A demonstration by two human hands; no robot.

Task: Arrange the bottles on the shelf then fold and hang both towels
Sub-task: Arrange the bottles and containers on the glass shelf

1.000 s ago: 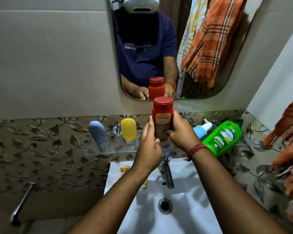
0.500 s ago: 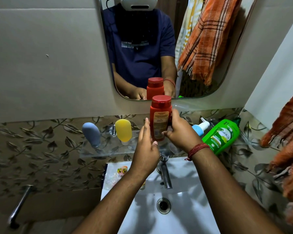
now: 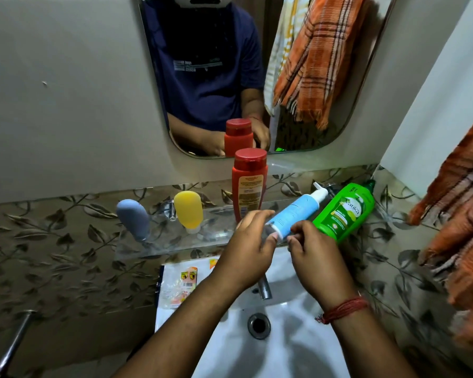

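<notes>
A red bottle (image 3: pixel 248 184) stands upright on the glass shelf (image 3: pixel 170 245), free of both hands. To its right a blue pump bottle (image 3: pixel 298 211) lies tilted, with a green bottle (image 3: pixel 344 211) leaning beside it. My left hand (image 3: pixel 250 246) wraps the blue bottle's lower end between fingers and thumb. My right hand (image 3: pixel 316 255) pinches the same end from the right. A grey tube (image 3: pixel 133 219) and a yellow tube (image 3: pixel 188 211) stand cap-down at the shelf's left. An orange plaid towel (image 3: pixel 456 214) hangs at the right edge.
A white sink (image 3: pixel 279 347) with a metal tap (image 3: pixel 264 287) lies below my arms. A printed packet (image 3: pixel 178 287) rests on the sink's left rim. The mirror (image 3: pixel 347 85) reflects the orange towel and a yellow-striped one. A metal rod (image 3: pixel 11 347) sticks out at lower left.
Both hands let go of the red bottle, which now stands on the shelf. They moved down and right onto the blue pump bottle's lower end.
</notes>
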